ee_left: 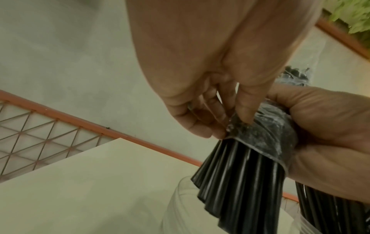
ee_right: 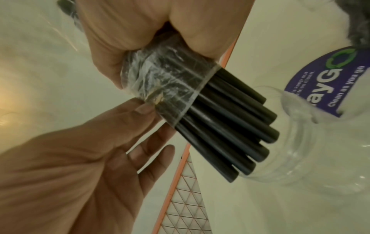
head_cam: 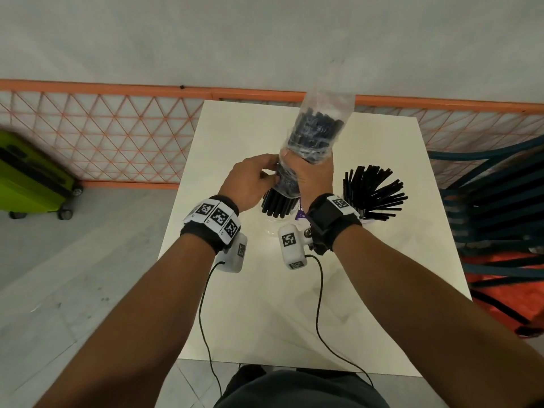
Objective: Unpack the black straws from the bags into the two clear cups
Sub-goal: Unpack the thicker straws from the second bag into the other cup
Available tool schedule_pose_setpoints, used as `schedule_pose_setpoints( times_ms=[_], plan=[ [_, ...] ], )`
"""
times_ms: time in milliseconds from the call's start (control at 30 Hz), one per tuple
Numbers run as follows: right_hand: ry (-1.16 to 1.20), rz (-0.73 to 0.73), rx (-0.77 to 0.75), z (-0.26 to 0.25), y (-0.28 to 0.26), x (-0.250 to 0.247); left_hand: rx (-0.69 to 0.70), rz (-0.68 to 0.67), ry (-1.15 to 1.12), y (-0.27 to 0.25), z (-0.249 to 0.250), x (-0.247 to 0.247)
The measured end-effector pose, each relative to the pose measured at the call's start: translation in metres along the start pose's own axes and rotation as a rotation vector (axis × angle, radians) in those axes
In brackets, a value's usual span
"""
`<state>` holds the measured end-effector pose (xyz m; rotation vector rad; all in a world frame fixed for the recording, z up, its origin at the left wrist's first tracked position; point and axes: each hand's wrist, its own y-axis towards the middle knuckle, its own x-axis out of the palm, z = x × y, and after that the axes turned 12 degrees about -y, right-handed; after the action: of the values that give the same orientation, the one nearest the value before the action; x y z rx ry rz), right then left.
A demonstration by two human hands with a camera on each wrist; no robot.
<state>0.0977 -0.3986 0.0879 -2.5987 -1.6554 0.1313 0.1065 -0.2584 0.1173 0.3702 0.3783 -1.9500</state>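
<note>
My right hand (head_cam: 313, 175) grips a clear plastic bag (head_cam: 321, 128) full of black straws and holds it upright, open end down. A bundle of straws (head_cam: 278, 206) sticks out below the bag, just above the mouth of an empty clear cup (head_cam: 271, 228). My left hand (head_cam: 253, 181) pinches the bag's lower edge (ee_left: 260, 136) between thumb and fingers (ee_left: 245, 110). In the right wrist view the straw ends (ee_right: 240, 134) point at the cup's rim (ee_right: 296, 142). The second clear cup (head_cam: 368, 221), to the right, holds a fan of black straws (head_cam: 375, 191).
The cups stand on a small white table (head_cam: 294, 304). A purple round label (ee_right: 330, 79) lies beside the empty cup. An orange lattice fence (head_cam: 117, 136) runs behind the table, a green suitcase (head_cam: 32, 178) stands at left, and stacked teal chairs (head_cam: 494, 219) at right.
</note>
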Motion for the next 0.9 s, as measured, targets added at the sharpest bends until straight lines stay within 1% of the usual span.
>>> schedule_pose_setpoints(
  times_ms=[133, 200, 267, 333, 400, 533, 633, 700, 767, 833, 900],
  plan=[
    [0.022, 0.033, 0.006, 0.015, 0.001, -0.009, -0.024, -0.093, 0.049, 0.003, -0.006, 0.006],
    [0.032, 0.05, 0.011, 0.019, 0.002, -0.01, -0.012, -0.104, 0.071, 0.003, -0.007, 0.008],
    [0.017, 0.032, 0.013, 0.02, 0.002, -0.009, -0.009, -0.097, 0.092, 0.003, -0.007, 0.008],
    [-0.009, -0.03, 0.005, 0.023, 0.0, -0.008, -0.028, -0.066, 0.139, 0.003, -0.01, 0.007],
    [-0.078, -0.061, 0.012, 0.026, -0.001, -0.01, -0.04, -0.028, 0.181, 0.002, -0.014, 0.006],
    [-0.157, -0.027, 0.036, 0.028, -0.002, -0.017, -0.037, 0.051, 0.19, -0.003, -0.021, 0.002],
    [-0.119, -0.009, 0.035, 0.016, -0.003, -0.025, -0.007, 0.158, 0.182, -0.016, -0.023, -0.003],
    [-0.045, 0.021, 0.018, 0.001, -0.003, -0.032, 0.018, 0.223, 0.125, -0.033, -0.027, -0.008],
    [0.042, 0.099, 0.034, -0.02, -0.004, -0.042, 0.009, 0.243, 0.059, -0.057, -0.038, -0.01],
    [0.143, 0.18, 0.051, -0.039, -0.007, -0.056, -0.05, 0.224, 0.036, -0.083, -0.057, -0.008],
    [0.176, 0.239, 0.021, -0.055, -0.014, -0.074, -0.135, 0.183, 0.04, -0.108, -0.081, -0.003]
  ],
)
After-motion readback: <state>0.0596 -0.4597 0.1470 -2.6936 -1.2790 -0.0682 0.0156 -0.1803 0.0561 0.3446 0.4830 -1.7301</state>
